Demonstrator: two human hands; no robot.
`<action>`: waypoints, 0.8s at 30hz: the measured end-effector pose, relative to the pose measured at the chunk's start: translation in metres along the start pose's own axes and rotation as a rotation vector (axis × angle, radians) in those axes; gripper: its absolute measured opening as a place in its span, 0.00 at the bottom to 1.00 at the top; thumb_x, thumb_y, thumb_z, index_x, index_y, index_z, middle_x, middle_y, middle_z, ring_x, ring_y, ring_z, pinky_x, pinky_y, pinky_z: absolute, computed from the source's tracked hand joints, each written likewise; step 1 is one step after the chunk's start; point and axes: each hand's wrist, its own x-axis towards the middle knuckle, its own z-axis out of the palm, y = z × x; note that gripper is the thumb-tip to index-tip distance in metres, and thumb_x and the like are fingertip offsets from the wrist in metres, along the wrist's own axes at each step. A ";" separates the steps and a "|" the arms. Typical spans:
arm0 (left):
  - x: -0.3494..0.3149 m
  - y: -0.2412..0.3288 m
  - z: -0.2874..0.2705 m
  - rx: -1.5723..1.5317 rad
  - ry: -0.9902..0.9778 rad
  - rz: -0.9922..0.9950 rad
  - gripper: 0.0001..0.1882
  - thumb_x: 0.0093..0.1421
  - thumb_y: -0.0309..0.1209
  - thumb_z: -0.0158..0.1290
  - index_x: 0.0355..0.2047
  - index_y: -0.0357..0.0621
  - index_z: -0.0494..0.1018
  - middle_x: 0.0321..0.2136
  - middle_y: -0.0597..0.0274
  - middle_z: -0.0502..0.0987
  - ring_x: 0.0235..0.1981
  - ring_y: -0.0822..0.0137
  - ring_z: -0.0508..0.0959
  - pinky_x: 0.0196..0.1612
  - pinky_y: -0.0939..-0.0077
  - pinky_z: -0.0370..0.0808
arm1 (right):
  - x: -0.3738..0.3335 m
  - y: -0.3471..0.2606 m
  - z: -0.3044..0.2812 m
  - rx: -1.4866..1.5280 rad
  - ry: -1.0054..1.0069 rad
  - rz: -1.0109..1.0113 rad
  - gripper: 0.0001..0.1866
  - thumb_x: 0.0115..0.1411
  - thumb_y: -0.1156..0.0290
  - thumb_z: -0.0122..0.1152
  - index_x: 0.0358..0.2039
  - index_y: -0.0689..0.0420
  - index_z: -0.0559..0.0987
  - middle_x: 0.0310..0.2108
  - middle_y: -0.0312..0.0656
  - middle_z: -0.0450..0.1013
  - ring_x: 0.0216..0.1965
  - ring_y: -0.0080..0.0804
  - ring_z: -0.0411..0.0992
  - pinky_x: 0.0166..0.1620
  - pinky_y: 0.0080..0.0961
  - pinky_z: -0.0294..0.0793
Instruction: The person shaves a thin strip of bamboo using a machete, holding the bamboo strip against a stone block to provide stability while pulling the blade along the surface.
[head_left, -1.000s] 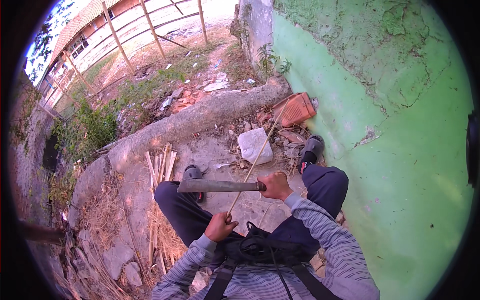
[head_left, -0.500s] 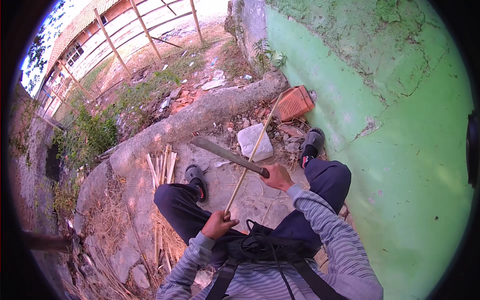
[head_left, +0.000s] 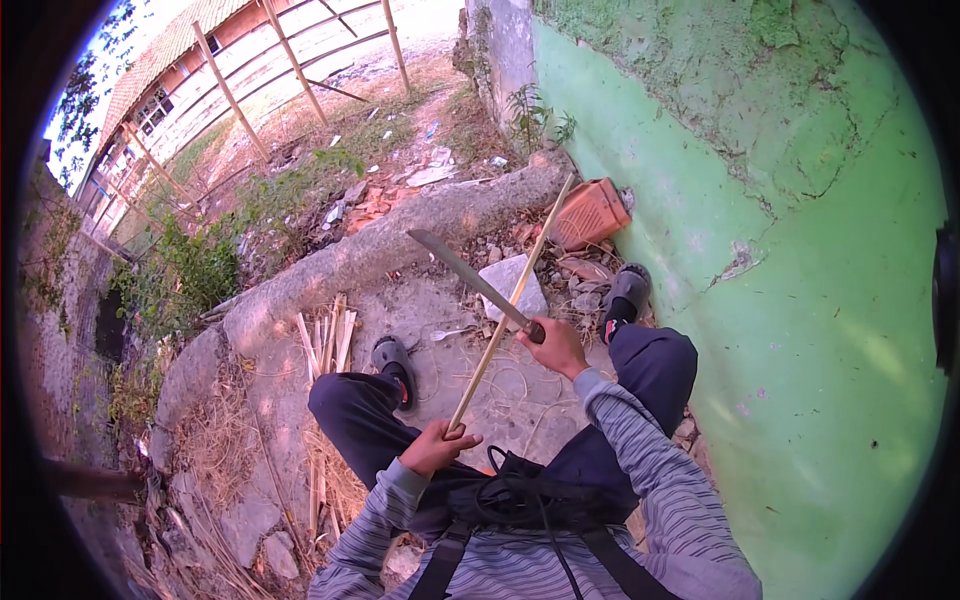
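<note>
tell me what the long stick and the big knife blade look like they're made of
The long stick, held in the left hand, looks like split bamboo: pale yellow, thin, straight. The knife blade, held by the right hand, seems dull grey metal, probably steel.

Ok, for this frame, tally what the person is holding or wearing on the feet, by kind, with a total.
Machete, in the right hand: 1
Thin bamboo stick, in the left hand: 1
Dark sandals, one on the left foot and one on the right foot: 2
Total: 4
</note>
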 end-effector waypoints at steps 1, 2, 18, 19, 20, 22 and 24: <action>-0.001 -0.001 -0.001 -0.015 -0.013 0.009 0.31 0.66 0.35 0.63 0.19 0.58 0.49 0.16 0.82 0.54 0.15 0.84 0.53 0.17 0.78 0.48 | 0.002 0.000 0.000 0.032 0.010 0.007 0.15 0.60 0.54 0.68 0.37 0.53 0.85 0.28 0.44 0.82 0.31 0.42 0.82 0.35 0.39 0.79; -0.002 0.001 0.000 -0.017 -0.027 0.007 0.31 0.67 0.36 0.62 0.19 0.57 0.49 0.16 0.82 0.54 0.15 0.84 0.53 0.18 0.79 0.48 | 0.002 0.003 0.002 0.179 0.034 -0.020 0.15 0.60 0.56 0.68 0.38 0.54 0.85 0.26 0.42 0.81 0.28 0.37 0.81 0.32 0.36 0.77; 0.021 0.004 -0.017 0.190 -0.116 0.071 0.30 0.71 0.57 0.49 0.47 0.36 0.68 0.28 0.61 0.76 0.29 0.72 0.79 0.32 0.76 0.76 | -0.005 -0.006 -0.001 0.856 -0.187 0.235 0.12 0.63 0.63 0.71 0.34 0.60 0.83 0.15 0.26 0.66 0.13 0.14 0.60 0.17 0.21 0.55; 0.029 0.008 -0.019 0.260 -0.080 0.150 0.30 0.71 0.56 0.49 0.48 0.36 0.68 0.29 0.61 0.77 0.31 0.72 0.79 0.33 0.75 0.76 | -0.006 -0.006 0.000 0.833 -0.191 0.234 0.12 0.63 0.63 0.71 0.34 0.60 0.83 0.15 0.26 0.66 0.13 0.14 0.60 0.16 0.21 0.55; 0.037 0.011 -0.019 0.329 -0.043 0.229 0.30 0.71 0.56 0.50 0.49 0.36 0.68 0.30 0.60 0.77 0.32 0.71 0.80 0.34 0.75 0.76 | -0.007 -0.008 0.001 0.815 -0.200 0.227 0.12 0.63 0.63 0.71 0.33 0.59 0.83 0.15 0.26 0.67 0.13 0.14 0.60 0.17 0.22 0.55; 0.054 0.023 -0.020 0.418 0.012 0.326 0.29 0.72 0.55 0.50 0.51 0.36 0.68 0.31 0.58 0.78 0.34 0.70 0.80 0.36 0.75 0.77 | -0.007 -0.014 0.002 0.781 -0.219 0.204 0.12 0.64 0.62 0.70 0.33 0.59 0.83 0.16 0.26 0.67 0.15 0.13 0.60 0.19 0.22 0.56; 0.074 0.038 -0.012 0.455 0.030 0.361 0.29 0.72 0.53 0.51 0.52 0.36 0.68 0.32 0.57 0.79 0.33 0.70 0.81 0.36 0.76 0.77 | -0.007 -0.014 0.006 0.723 -0.215 0.179 0.13 0.64 0.62 0.69 0.33 0.60 0.84 0.16 0.26 0.68 0.18 0.13 0.61 0.22 0.23 0.59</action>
